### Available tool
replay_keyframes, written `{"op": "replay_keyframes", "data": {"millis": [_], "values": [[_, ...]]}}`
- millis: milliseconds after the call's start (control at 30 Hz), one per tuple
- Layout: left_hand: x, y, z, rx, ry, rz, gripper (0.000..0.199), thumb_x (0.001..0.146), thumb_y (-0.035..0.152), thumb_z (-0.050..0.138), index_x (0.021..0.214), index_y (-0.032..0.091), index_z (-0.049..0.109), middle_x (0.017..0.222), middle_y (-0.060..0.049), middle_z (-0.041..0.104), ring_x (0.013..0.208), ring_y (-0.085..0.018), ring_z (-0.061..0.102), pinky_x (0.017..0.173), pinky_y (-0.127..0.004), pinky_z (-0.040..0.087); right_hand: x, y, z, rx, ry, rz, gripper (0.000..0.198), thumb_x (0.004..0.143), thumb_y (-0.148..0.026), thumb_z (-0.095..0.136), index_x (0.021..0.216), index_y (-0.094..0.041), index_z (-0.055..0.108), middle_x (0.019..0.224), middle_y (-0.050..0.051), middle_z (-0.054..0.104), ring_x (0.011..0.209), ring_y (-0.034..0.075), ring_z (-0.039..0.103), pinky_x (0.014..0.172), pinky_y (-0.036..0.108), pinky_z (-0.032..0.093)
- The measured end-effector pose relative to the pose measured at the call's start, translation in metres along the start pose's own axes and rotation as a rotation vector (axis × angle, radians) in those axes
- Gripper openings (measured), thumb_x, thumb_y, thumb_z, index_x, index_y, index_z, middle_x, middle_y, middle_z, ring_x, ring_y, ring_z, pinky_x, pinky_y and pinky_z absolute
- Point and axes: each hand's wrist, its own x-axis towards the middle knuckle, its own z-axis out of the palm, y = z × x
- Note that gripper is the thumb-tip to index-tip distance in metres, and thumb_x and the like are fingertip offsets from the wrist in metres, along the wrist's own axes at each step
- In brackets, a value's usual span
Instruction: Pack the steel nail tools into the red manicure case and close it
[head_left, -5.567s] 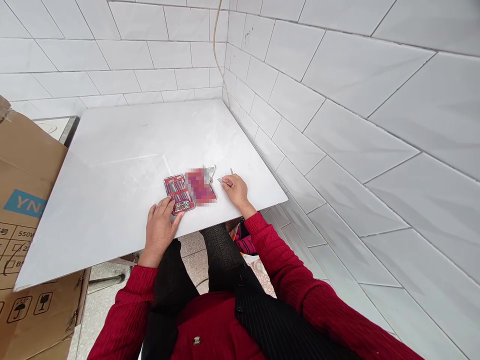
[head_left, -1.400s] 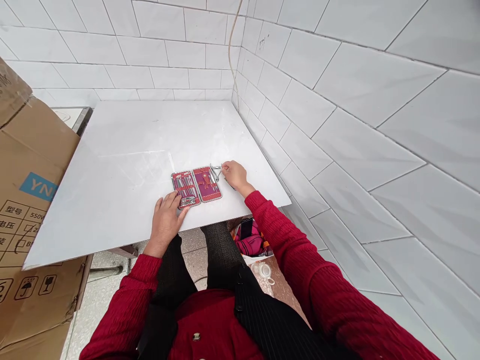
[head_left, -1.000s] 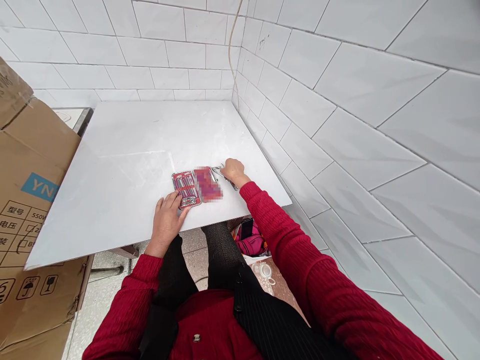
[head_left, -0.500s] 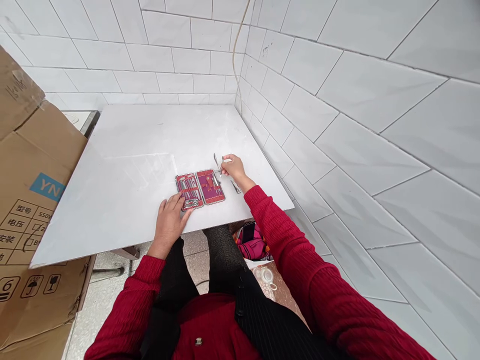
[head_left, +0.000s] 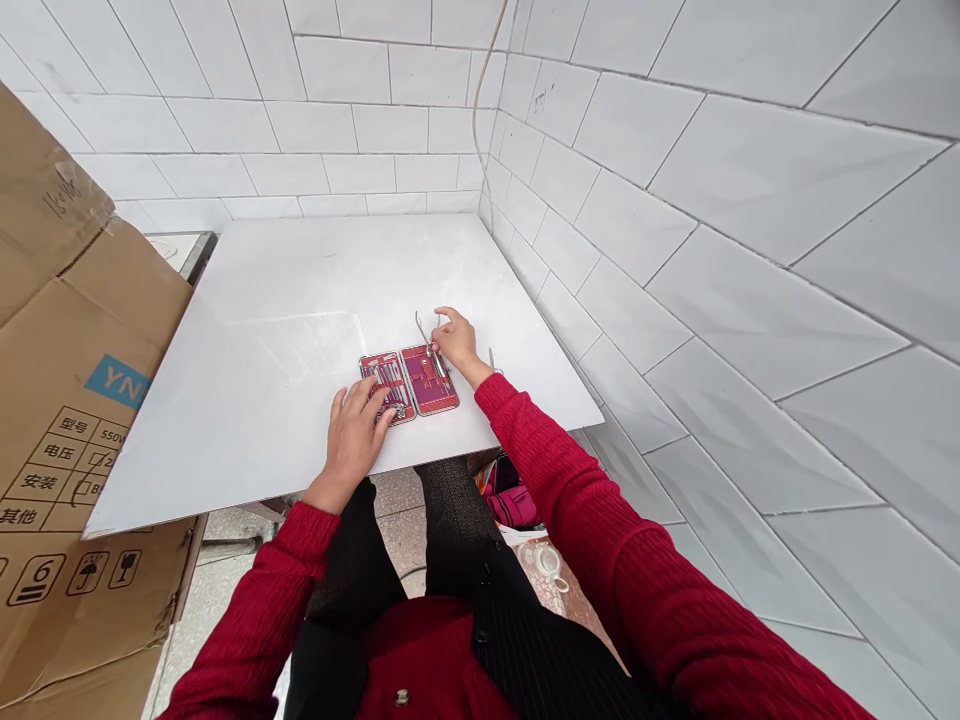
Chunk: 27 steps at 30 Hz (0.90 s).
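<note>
An open red manicure case point(head_left: 433, 408) lies on the white table, its two halves filled with small metal tools. My left hand point(head_left: 354, 437) rests with fingers spread at the left half, partly covering the tools there. Over the top right corner of the case, my right hand point(head_left: 456, 342) pinches small metal nippers point(head_left: 421, 328) with spread handles. Their working end is low by the right half, partly hidden by the fingers. Just past my right wrist, the tip of another metal tool point(head_left: 491, 357) shows on the table, mostly covered by the wrist.
A large cardboard box point(head_left: 67, 360) stands against the left side of the table point(head_left: 285, 270). Tiled walls rise behind and to the right, with a cable point(head_left: 475, 110) hanging in the corner. Below the front edge are a pink bag point(head_left: 516, 500) and a clear lidded container point(head_left: 547, 562).
My right hand has brought the nippers left and down, closer to the right half of the case. My left hand has spread further over the left half. The view has shifted slightly.
</note>
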Motion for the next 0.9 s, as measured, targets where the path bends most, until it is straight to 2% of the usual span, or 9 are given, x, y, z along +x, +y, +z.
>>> {"op": "replay_keyframes", "data": {"millis": [100,200,300,433,533,700,800,900], "values": [[0.038,0.008,0.009,0.012,-0.063,0.063,0.041,0.108,0.034,0.036,0.126,0.021,0.070,0.151,-0.014,0.059,0.143,-0.033,0.050,0.124,-0.057,0.030,0.001,0.006,-0.001,-0.003,0.032,-0.010,0.060,0.083,-0.015,0.051,0.142,-0.018,0.060,0.070,-0.006,0.068,0.070,0.015,0.070,0.079,0.027,0.055],[0.075,0.017,0.027,0.025,-0.110,0.061,0.040,0.106,0.032,0.038,0.125,0.019,0.070,0.149,-0.016,0.059,0.137,-0.035,0.053,0.119,-0.059,0.034,0.002,0.010,-0.003,-0.005,0.080,-0.036,0.057,0.083,-0.016,0.052,0.139,-0.019,0.062,0.075,-0.005,0.070,0.074,0.015,0.069,0.080,0.027,0.054],[0.096,0.024,0.043,0.044,-0.137,0.037,0.038,0.104,0.031,0.042,0.126,0.018,0.069,0.147,-0.018,0.059,0.134,-0.036,0.054,0.118,-0.061,0.034,0.003,0.012,-0.005,0.003,0.097,-0.046,0.057,0.083,-0.016,0.052,0.138,-0.020,0.062,0.076,-0.005,0.070,0.077,0.015,0.069,0.081,0.027,0.054],[0.103,0.024,0.056,0.055,-0.150,0.014,0.033,0.101,0.030,0.049,0.126,0.020,0.069,0.146,-0.017,0.060,0.135,-0.037,0.052,0.116,-0.061,0.036,0.003,0.015,-0.003,-0.006,0.084,-0.052,0.057,0.082,-0.017,0.053,0.139,-0.022,0.062,0.077,-0.006,0.071,0.077,0.015,0.069,0.081,0.026,0.053],[0.103,0.022,0.057,0.025,-0.132,-0.016,0.026,0.099,0.028,0.054,0.116,0.020,0.072,0.145,-0.016,0.060,0.135,-0.037,0.052,0.115,-0.059,0.038,0.004,0.017,0.001,-0.003,0.084,-0.067,0.057,0.084,-0.017,0.052,0.139,-0.022,0.062,0.075,-0.006,0.070,0.076,0.015,0.068,0.081,0.026,0.053],[0.102,0.024,0.052,-0.062,-0.063,-0.011,0.025,0.098,0.022,0.049,0.093,0.022,0.074,0.131,-0.013,0.068,0.124,-0.032,0.058,0.114,-0.056,0.040,0.002,0.013,0.007,-0.021,0.061,-0.086,0.056,0.087,-0.016,0.050,0.142,-0.024,0.062,0.080,-0.005,0.071,0.079,0.015,0.068,0.083,0.027,0.052],[0.100,0.029,0.046,-0.055,-0.038,0.030,0.029,0.100,0.022,0.046,0.092,0.022,0.074,0.124,-0.011,0.070,0.122,-0.030,0.060,0.118,-0.057,0.037,-0.004,0.011,0.008,-0.070,0.023,-0.091,0.055,0.088,-0.016,0.051,0.141,-0.026,0.064,0.082,-0.005,0.072,0.080,0.015,0.067,0.082,0.027,0.051],[0.099,0.033,0.039,-0.013,-0.027,0.080,0.033,0.101,0.022,0.043,0.094,0.022,0.075,0.128,-0.011,0.069,0.130,-0.030,0.056,0.123,-0.057,0.032,-0.010,0.009,0.008,-0.095,-0.012,-0.086,0.055,0.089,-0.015,0.052,0.141,-0.027,0.065,0.083,-0.005,0.072,0.081,0.015,0.067,0.081,0.027,0.051]]}}
